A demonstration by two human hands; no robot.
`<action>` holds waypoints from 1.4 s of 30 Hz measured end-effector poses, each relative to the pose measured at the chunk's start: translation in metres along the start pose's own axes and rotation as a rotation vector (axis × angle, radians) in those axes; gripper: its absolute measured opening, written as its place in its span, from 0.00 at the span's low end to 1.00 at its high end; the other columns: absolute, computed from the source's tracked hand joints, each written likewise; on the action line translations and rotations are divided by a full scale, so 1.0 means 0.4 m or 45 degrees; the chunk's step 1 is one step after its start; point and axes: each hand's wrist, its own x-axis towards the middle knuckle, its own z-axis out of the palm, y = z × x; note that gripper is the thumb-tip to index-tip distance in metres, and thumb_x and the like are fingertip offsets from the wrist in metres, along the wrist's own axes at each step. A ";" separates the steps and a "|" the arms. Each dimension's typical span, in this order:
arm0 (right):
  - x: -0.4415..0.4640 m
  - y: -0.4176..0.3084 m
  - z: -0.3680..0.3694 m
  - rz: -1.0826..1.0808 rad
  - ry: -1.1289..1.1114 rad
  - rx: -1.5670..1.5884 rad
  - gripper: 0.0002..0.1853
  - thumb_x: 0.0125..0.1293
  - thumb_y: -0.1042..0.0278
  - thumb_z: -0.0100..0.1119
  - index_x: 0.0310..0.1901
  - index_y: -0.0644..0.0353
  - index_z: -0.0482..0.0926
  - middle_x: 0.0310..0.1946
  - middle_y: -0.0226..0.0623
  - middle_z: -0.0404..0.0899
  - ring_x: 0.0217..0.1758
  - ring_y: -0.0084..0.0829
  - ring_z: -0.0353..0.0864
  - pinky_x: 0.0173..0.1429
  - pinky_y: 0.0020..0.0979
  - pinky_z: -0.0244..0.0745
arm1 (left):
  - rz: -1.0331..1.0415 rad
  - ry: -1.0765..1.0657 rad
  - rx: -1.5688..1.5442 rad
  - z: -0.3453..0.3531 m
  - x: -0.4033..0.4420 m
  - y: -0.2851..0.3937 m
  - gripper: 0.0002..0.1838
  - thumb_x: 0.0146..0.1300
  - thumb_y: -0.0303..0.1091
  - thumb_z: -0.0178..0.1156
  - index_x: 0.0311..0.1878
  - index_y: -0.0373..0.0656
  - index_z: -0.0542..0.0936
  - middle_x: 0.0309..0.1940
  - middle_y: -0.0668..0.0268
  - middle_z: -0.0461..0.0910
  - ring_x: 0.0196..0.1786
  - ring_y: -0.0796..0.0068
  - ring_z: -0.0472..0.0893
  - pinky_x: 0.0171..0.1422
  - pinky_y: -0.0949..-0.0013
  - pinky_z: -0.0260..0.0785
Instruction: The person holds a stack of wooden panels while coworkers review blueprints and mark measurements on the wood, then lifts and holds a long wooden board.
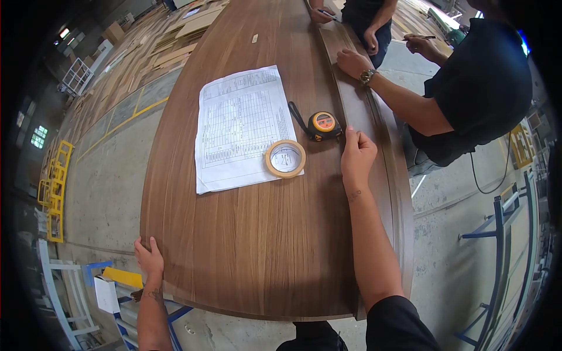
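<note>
A large brown wood-grain panel (252,245) lies in front of me. At its near left edge my left hand (150,257) rests against the side, fingers apart. My right hand (358,155) is closed at the edge of a long narrow wooden board (380,169) lying along the panel's right side; part of its fingers is hidden. Just left of that hand sits a black and orange tape measure (324,124) with a wrist strap. A roll of tan tape (268,159) lies partly on the printed paper sheets (234,117).
Across the right side, a co-worker with a wristwatch (367,76) lays one hand on the board and holds a pen in the other. Another person (374,23) stands farther up with a pen. A yellow rack (57,193) and blue-framed stands (497,257) are around.
</note>
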 end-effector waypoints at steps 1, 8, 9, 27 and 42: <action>0.000 -0.002 -0.001 -0.010 -0.003 -0.021 0.27 0.74 0.65 0.59 0.18 0.57 0.58 0.16 0.18 0.56 0.22 0.14 0.52 0.24 0.28 0.47 | -0.001 0.005 -0.003 0.001 -0.002 -0.002 0.30 0.72 0.57 0.54 0.68 0.50 0.67 0.67 0.53 0.71 0.69 0.47 0.70 0.70 0.41 0.59; 0.003 0.004 -0.005 0.029 -0.009 -0.011 0.27 0.74 0.64 0.59 0.18 0.56 0.58 0.16 0.18 0.56 0.22 0.14 0.52 0.24 0.28 0.47 | 0.021 0.024 0.013 0.008 0.001 -0.006 0.29 0.72 0.56 0.54 0.68 0.49 0.67 0.66 0.52 0.71 0.68 0.46 0.71 0.70 0.42 0.60; 0.004 0.003 -0.003 0.040 -0.005 0.008 0.27 0.74 0.64 0.59 0.18 0.55 0.58 0.16 0.18 0.56 0.22 0.14 0.52 0.24 0.28 0.47 | 0.024 0.017 -0.014 0.010 0.001 -0.006 0.29 0.72 0.56 0.55 0.68 0.49 0.67 0.66 0.51 0.72 0.68 0.46 0.71 0.70 0.42 0.60; 0.008 0.043 -0.003 0.061 -0.002 0.073 0.26 0.74 0.64 0.60 0.18 0.55 0.59 0.17 0.17 0.59 0.23 0.13 0.53 0.25 0.28 0.48 | 0.026 0.012 -0.008 -0.002 -0.005 -0.002 0.29 0.72 0.56 0.54 0.68 0.49 0.67 0.67 0.52 0.71 0.69 0.46 0.70 0.68 0.39 0.60; 0.005 0.030 -0.004 0.073 0.000 0.091 0.26 0.74 0.64 0.60 0.18 0.55 0.59 0.17 0.17 0.58 0.23 0.13 0.53 0.26 0.28 0.48 | 0.024 0.002 -0.011 -0.009 -0.011 0.009 0.28 0.72 0.55 0.55 0.67 0.49 0.67 0.67 0.50 0.71 0.69 0.46 0.69 0.70 0.39 0.59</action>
